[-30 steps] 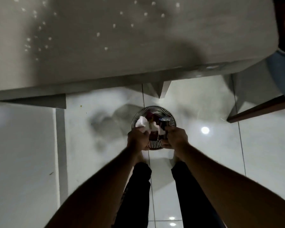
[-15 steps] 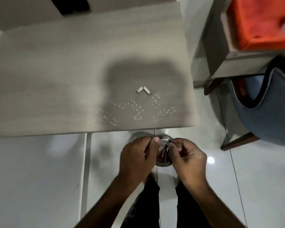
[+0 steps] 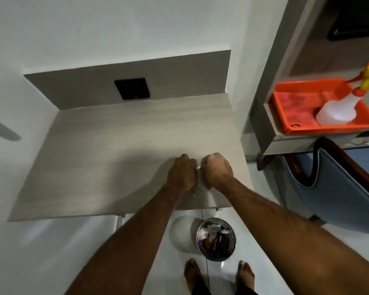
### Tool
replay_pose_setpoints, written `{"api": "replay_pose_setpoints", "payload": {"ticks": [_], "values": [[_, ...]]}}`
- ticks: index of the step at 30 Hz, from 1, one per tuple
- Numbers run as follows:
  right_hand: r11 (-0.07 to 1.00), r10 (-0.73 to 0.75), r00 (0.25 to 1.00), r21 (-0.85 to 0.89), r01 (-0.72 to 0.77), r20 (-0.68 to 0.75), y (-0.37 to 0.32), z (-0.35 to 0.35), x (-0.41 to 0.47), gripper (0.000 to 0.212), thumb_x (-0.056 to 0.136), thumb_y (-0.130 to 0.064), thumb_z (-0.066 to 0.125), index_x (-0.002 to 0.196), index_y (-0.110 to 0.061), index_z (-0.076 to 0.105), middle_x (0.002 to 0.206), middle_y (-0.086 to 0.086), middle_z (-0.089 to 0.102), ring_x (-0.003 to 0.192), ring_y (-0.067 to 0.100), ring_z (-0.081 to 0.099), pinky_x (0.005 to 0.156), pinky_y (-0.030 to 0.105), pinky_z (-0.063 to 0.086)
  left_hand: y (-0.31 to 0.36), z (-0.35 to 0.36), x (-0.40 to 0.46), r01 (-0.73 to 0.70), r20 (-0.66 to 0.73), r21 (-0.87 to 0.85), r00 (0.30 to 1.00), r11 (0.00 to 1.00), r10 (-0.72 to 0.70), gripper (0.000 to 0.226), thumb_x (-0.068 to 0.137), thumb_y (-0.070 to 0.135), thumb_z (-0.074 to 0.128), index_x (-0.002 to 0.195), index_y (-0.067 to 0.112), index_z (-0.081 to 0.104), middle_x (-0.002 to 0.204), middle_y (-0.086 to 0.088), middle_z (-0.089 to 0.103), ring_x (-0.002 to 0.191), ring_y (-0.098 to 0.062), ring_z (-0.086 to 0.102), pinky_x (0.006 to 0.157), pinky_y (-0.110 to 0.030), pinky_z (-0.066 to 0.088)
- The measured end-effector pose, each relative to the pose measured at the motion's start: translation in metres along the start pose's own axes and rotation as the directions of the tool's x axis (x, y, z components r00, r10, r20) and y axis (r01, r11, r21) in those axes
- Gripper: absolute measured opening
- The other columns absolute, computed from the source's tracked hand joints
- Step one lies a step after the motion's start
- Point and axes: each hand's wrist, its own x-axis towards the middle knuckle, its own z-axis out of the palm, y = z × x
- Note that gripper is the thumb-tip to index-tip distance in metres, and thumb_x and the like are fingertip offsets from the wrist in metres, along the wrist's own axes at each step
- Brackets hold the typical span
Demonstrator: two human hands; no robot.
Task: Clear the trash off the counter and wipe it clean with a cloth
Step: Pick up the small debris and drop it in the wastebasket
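The small white scraps (image 3: 198, 167) lie on the counter (image 3: 115, 150), where both hands, left hand (image 3: 182, 174) and right hand (image 3: 217, 168), have come up from the bin (image 3: 216, 238) and now curl over them (grip hidden); crumbs (image 3: 197, 193) remain

Dim, soft-focus wide-angle view, edges bowed, broad shadow across the counter (image 3: 115, 150) under the arms.

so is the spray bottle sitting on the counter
No, the spray bottle stands in the orange tray on the shelf to the right, apart from the counter.
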Motion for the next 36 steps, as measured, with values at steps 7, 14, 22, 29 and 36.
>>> {"api": "replay_pose_setpoints", "payload": {"ticks": [7, 14, 22, 29, 36], "values": [[0.974, 0.103, 0.987, 0.213, -0.075, -0.127, 0.019, -0.010, -0.030, 0.016, 0.092, -0.020, 0.063, 0.100, -0.015, 0.076, 0.100, 0.007, 0.075, 0.090, 0.027, 0.070, 0.080, 0.038, 0.060, 0.014, 0.001, -0.026, 0.068, -0.216, -0.108, 0.972, 0.992, -0.090, 0.022, 0.096, 0.025, 0.053, 0.093, 0.011, 0.069, 0.102, -0.011, 0.068, 0.094, -0.031, 0.064, 0.073, -0.038, 0.054], [0.837, 0.250, 0.891, 0.547, -0.003, -0.378, 0.080, 0.087, -0.160, 0.013, 0.090, -0.025, 0.061, 0.093, -0.020, 0.072, 0.090, -0.004, 0.070, 0.087, 0.020, 0.063, 0.074, 0.035, 0.054, 0.024, 0.075, -0.163, 0.027, -0.231, -0.572, 0.954, 0.820, -0.193, 0.012, 0.083, 0.025, 0.062, 0.082, 0.016, 0.070, 0.081, 0.007, 0.064, 0.067, -0.003, 0.060, 0.063, -0.009, 0.048], [0.771, 0.470, 0.857, 0.374, -0.515, 0.211, 0.201, 0.280, -0.134, 0.013, 0.089, -0.019, 0.064, 0.090, -0.012, 0.076, 0.092, 0.007, 0.078, 0.089, 0.027, 0.072, 0.073, 0.020, 0.045, -0.002, 0.280, -0.170, 0.687, 0.335, -0.420, 0.725, 0.593, -0.602, 0.013, 0.083, 0.018, 0.068, 0.085, 0.011, 0.078, 0.089, -0.008, 0.080, 0.086, -0.025, 0.073, 0.077, -0.026, 0.052], [0.565, 0.563, 0.704, 0.421, -0.710, 0.432, 0.255, 0.352, -0.079, 0.012, 0.078, -0.026, 0.070, 0.071, -0.018, 0.076, 0.056, -0.005, 0.065, 0.049, 0.016, 0.056, 0.045, 0.016, 0.038, -0.010, 0.384, -0.142, 0.768, 0.470, -0.357, 0.639, 0.532, -0.609, 0.026, 0.071, 0.031, 0.065, 0.083, 0.011, 0.078, 0.080, -0.009, 0.080, 0.080, -0.025, 0.074, 0.073, -0.032, 0.059], [0.287, 0.564, 0.609, 0.559, -0.778, 0.558, 0.272, 0.376, -0.064, 0.019, 0.083, -0.015, 0.067, 0.064, -0.016, 0.067, 0.069, 0.008, 0.070, 0.059, 0.021, 0.065, 0.066, 0.042, 0.062, -0.017, 0.426, -0.123, 0.787, 0.484, -0.307, 0.614, 0.536, -0.624, 0.021, 0.087, 0.018, 0.066, 0.097, 0.008, 0.081, 0.096, -0.017, 0.081, 0.092, -0.032, 0.076, 0.085, -0.030, 0.060]]}}
